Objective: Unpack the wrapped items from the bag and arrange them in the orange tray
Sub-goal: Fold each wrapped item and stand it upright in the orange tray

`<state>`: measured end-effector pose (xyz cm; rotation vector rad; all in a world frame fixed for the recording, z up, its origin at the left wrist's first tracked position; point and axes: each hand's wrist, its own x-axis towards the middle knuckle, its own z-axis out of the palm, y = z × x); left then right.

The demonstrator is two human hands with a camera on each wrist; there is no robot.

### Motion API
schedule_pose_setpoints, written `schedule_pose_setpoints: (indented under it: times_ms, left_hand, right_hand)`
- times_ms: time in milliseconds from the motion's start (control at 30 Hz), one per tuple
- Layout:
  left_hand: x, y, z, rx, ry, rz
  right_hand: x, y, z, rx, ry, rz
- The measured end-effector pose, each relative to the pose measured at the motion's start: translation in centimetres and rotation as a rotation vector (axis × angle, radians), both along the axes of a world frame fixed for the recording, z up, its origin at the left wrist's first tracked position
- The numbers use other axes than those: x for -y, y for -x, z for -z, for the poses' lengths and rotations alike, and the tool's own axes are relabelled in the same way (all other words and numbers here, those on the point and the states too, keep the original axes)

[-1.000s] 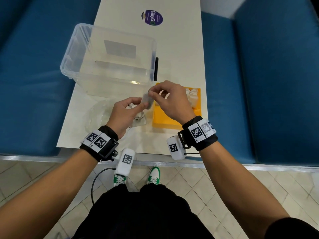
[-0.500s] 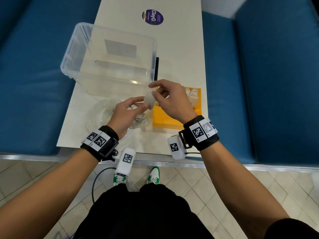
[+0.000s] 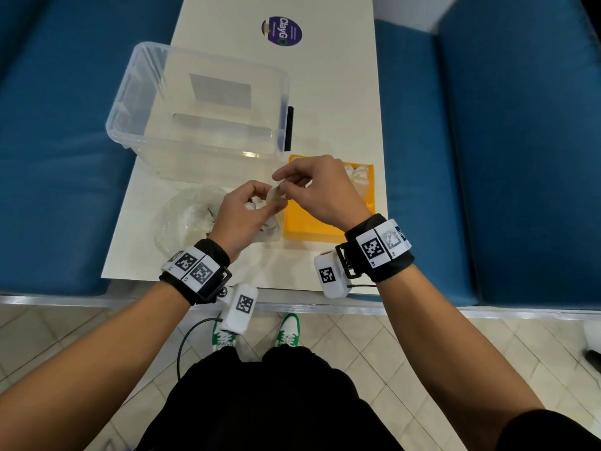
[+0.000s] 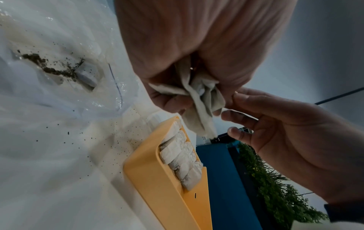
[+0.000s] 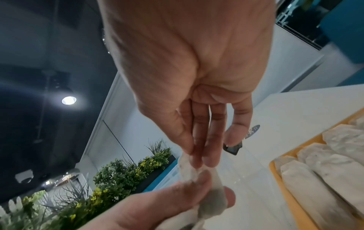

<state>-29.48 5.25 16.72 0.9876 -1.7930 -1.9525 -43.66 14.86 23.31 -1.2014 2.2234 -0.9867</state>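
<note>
A small white packet (image 3: pixel 276 196) is held above the tabletop (image 3: pixel 325 92), just over the left edge of the orange tray (image 3: pixel 305 222). The left hand (image 3: pixel 242 216) grasps crumpled white wrapping (image 4: pixel 199 99) in its curled fingers, and the right hand (image 3: pixel 320 193) pinches the packet's upper end between thumb and fingertips (image 5: pixel 199 160). The tray lies near the tabletop's front right corner; a row of white packets (image 4: pixel 181 157) fills its far end. A clear plastic bag (image 3: pixel 185 219), holding dark crumbs (image 4: pixel 53 66), lies flattened to the left of the tray near the front edge. Behind both stands a clear plastic bin (image 3: pixel 201 112). A round purple sticker (image 3: pixel 281 31) marks the far end of the tabletop.
</note>
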Motion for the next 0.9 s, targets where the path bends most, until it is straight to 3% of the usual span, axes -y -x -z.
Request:
schedule_pose_setpoints:
  times_ms: [167,300,633,900]
  left_hand:
    - [0.1,-0.4,-0.1,0.021,0.013,0.036]
    - [0.1,-0.5,-0.4,0.002,0.019,0.054]
    - [-0.7,0.2,0.2,0.025,-0.034,0.054]
    - [-1.4,0.6,0.8,0.097,-0.039,0.119]
  right_hand:
    - [0.1,0.8,0.5,-0.164,-0.008,0.026]
    - [-0.1,1.1,0.6,-0.149,-0.073,-0.031]
    - [-0.9,2.2,1.1,-0.100,-0.023,0.050]
    - [-3.3,7.5,1.3,-0.230,-0.082,0.186]
